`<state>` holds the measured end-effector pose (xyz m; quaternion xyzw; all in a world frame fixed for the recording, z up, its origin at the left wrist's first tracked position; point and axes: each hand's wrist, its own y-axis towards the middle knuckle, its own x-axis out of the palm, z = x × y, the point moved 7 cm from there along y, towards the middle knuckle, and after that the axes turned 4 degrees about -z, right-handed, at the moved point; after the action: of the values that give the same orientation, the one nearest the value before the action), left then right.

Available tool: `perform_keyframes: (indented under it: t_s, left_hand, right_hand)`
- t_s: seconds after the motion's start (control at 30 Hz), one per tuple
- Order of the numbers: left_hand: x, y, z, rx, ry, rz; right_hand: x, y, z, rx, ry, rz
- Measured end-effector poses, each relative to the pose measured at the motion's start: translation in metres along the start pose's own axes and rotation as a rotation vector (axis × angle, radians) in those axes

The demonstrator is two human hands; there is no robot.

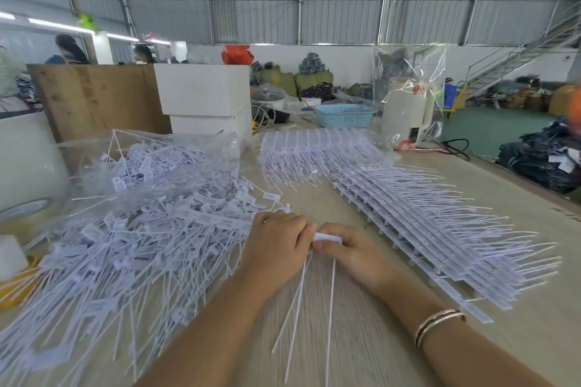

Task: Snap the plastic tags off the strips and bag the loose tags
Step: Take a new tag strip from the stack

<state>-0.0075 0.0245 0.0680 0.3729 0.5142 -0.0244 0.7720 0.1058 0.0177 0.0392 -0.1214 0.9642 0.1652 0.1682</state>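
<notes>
1. Gripping a short strip piece (328, 237) between them, the left hand (278, 243) and right hand (352, 250) meet at the table's (314, 207) middle, fingers curled on it.
2. Its tails trail toward the person; its long axis runs left to right.
3. Done, judging by the heap: many loose tags (151, 229) lie at left, some inside a clear bag (147, 160).
4. Left to do: a stack of whole strips (424, 229) at right, more behind, and most bagging.

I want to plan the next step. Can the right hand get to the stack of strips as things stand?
Probably yes. The stack of strips lies right beside the right hand, with only bare table between, but that hand must first release the tags.
</notes>
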Motion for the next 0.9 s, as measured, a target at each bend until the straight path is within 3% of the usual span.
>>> perform_keyframes:
  t_s: [0.1, 0.43, 0.5, 0.57, 0.63, 0.73, 0.9]
  left_hand:
    - [0.004, -0.001, -0.003, 0.003, -0.058, -0.018]
    - [0.016, -0.003, -0.020, -0.281, -0.696, -0.020]
    - [0.021, -0.004, -0.025, -0.384, -0.811, -0.040]
    - [0.023, -0.007, -0.038, -0.508, -0.891, -0.012]
    - [0.021, -0.010, -0.049, -0.528, -0.864, 0.025]
    - [0.022, -0.010, -0.050, -0.511, -0.877, 0.069]
    - [0.019, -0.006, -0.039, -0.393, -0.834, 0.096]
  right_hand:
    - [0.001, 0.001, -0.002, -0.029, -0.067, -0.003]
    - [-0.001, -0.002, -0.026, -0.229, -0.439, 0.191]
    - [-0.002, -0.002, -0.026, -0.247, -0.428, 0.220]
    - [-0.010, -0.004, -0.023, -0.249, -0.211, 0.289]
    - [-0.020, -0.006, -0.016, -0.212, -0.009, 0.346]
    - [-0.030, -0.004, -0.001, -0.085, -0.026, 0.379]
    - [-0.031, 0.008, 0.026, 0.215, -0.502, 0.339]
